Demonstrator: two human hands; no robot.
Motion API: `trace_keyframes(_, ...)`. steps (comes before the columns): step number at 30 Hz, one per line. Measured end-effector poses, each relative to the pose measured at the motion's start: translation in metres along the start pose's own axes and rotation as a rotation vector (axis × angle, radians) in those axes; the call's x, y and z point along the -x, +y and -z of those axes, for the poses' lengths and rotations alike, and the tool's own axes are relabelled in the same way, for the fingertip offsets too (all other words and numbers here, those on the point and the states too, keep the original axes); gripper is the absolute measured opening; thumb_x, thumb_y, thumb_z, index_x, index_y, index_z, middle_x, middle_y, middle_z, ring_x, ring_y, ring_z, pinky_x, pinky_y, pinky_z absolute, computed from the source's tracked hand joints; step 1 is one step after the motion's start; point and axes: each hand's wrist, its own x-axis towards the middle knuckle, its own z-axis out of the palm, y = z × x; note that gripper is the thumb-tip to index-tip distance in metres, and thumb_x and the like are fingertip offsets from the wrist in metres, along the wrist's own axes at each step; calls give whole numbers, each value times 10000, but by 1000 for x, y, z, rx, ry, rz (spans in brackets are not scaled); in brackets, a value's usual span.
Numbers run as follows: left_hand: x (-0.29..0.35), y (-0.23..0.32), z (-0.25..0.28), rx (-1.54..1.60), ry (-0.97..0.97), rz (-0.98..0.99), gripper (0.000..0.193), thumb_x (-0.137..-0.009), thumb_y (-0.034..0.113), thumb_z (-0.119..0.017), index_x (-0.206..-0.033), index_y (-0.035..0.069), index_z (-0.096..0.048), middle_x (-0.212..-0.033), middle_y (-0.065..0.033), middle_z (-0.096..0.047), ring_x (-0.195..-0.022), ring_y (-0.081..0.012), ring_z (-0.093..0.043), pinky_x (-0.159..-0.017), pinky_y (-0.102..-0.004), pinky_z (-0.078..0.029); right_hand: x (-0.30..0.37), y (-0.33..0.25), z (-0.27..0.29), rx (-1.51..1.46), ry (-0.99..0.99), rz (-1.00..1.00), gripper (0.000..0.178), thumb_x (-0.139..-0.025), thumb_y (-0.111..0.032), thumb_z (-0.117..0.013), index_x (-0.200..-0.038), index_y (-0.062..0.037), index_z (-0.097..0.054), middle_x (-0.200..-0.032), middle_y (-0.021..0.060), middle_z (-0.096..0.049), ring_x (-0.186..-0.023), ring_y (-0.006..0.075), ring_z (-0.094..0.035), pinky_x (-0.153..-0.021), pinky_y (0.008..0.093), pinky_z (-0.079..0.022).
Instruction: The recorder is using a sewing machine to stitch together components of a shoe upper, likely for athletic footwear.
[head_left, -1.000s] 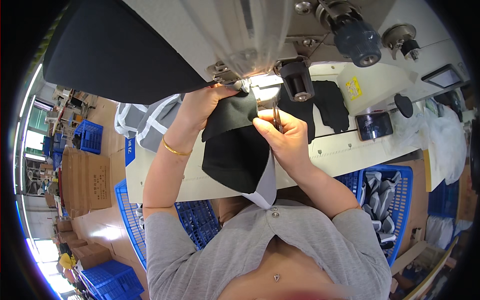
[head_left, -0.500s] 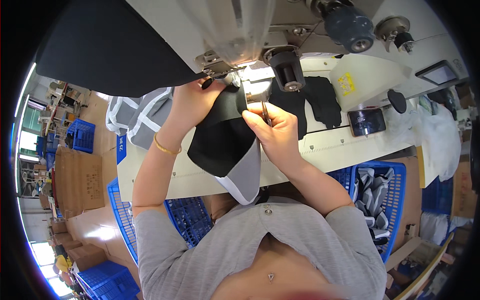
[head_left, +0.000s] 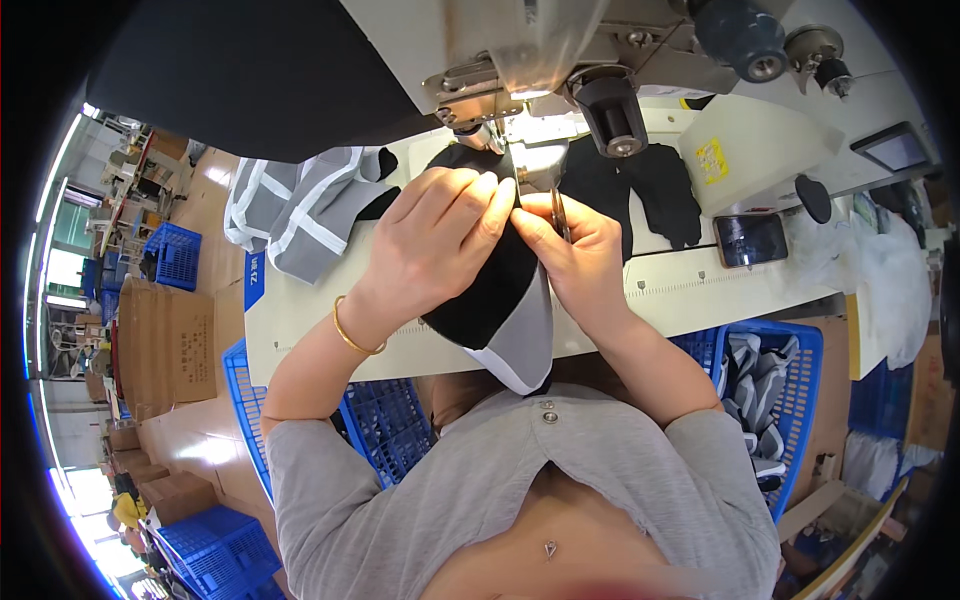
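Observation:
A black fabric piece (head_left: pixel 485 305) with a white-edged grey panel (head_left: pixel 522 345) lies under the needle area of a sewing machine (head_left: pixel 480 105) and hangs over the table's near edge. My left hand (head_left: pixel 425 240) is closed, its thumb and fingertips pinching the fabric's right edge just in front of the presser foot. Beside it, my right hand (head_left: pixel 580 250) pinches the same edge. A slim dark metal tool (head_left: pixel 559 212), perhaps thread snips or tweezers, sticks up from the right hand's grip. The fingertips of both hands nearly touch.
Grey pieces with white bands (head_left: pixel 305 220) lie at the table's left, black cut pieces (head_left: pixel 665 190) right of the needle. A phone (head_left: pixel 752 241) rests farther right. Blue baskets (head_left: pixel 800 400) stand below the table on both sides. A large black panel (head_left: pixel 250 80) fills the upper left.
My left hand has come away from the presser foot, toward me and right, to the fabric edge beside my right hand. The view has shifted slightly.

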Motion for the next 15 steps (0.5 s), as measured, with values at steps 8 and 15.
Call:
trace_keyframes(8, 12, -9, -10, 87, 64, -39, 312, -646, 43, -681, -950, -27, -690, -984, -105, -660, -890, -243, -645, -748, -350, -564, 11, -6, 12, 18, -104, -125, 212, -839, -67, -627, -1004, 59, -669, -782, -9, -662, -733, 16, -527, -648, 199, -450)
trace_keyframes(15, 4, -3, -10, 60, 69, -51, 327, -631, 47, -683, -951, -20, -697, -921, -101, -644, -845, -233, -644, -724, -342, -558, 17, -7, 14, 62, -112, -79, 205, -841, -70, -607, -998, 48, -666, -679, -28, -575, -660, 17, -456, -566, 221, -403)
